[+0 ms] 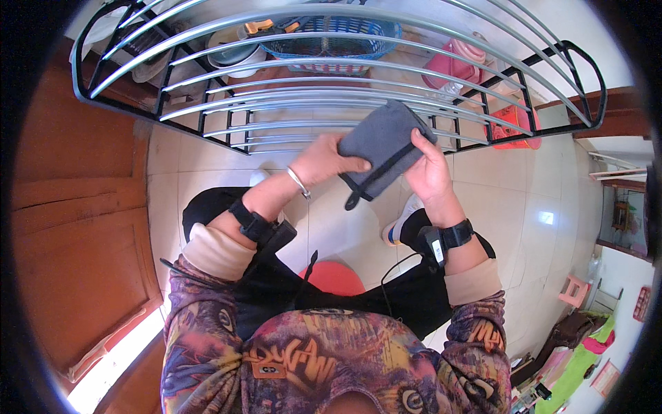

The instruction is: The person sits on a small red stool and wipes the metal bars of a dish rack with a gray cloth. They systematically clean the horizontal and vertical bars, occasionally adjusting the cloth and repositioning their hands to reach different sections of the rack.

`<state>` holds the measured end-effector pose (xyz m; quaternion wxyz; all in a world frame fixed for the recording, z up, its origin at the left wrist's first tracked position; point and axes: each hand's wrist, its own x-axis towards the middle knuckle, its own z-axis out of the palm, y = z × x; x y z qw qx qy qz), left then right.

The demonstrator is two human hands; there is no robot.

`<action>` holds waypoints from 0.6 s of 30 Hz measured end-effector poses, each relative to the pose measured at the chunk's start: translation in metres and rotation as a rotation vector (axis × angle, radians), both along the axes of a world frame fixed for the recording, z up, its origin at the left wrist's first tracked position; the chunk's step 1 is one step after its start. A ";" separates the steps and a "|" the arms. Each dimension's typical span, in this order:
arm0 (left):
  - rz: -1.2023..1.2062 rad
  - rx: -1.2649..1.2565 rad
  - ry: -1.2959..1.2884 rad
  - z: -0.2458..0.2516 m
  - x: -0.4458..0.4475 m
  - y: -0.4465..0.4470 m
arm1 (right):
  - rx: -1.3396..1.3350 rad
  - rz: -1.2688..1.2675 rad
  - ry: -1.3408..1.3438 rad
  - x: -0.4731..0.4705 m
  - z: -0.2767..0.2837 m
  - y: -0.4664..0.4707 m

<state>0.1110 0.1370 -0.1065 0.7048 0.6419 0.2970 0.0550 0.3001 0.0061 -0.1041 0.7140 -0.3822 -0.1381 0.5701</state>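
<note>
A grey cloth point(380, 137) with black edging and a small black loop at one corner is folded into a flat rectangle. My left hand point(331, 160) grips its left side, thumb on top and fingers hidden beneath. On the right edge my right hand point(426, 168) holds it too, with the thumb over the upper face. The cloth is raised at the near side of a metal drying rack point(227, 109) with silver bars and black end frames. Whether it touches the bars cannot be told.
Behind the rack stand a blue woven basket point(331, 39), a pink jug point(455, 62) and a red bucket point(512, 124). A red stool point(333, 279) is under me. To the left is a brown wooden door point(77, 222); a pink stool point(574, 291) stands far right.
</note>
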 end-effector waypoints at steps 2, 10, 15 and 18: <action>0.077 0.008 -0.035 0.004 -0.002 0.010 | -0.034 0.021 -0.007 0.008 0.004 -0.003; 0.246 -0.341 -0.260 0.023 -0.007 0.014 | -0.171 0.019 -0.291 0.014 -0.002 0.000; 0.188 -0.590 -0.235 0.031 -0.011 0.009 | -0.117 0.007 -0.205 0.009 -0.001 -0.001; 0.172 -0.433 -0.246 0.026 -0.012 0.007 | -0.070 0.091 -0.225 0.010 0.006 -0.002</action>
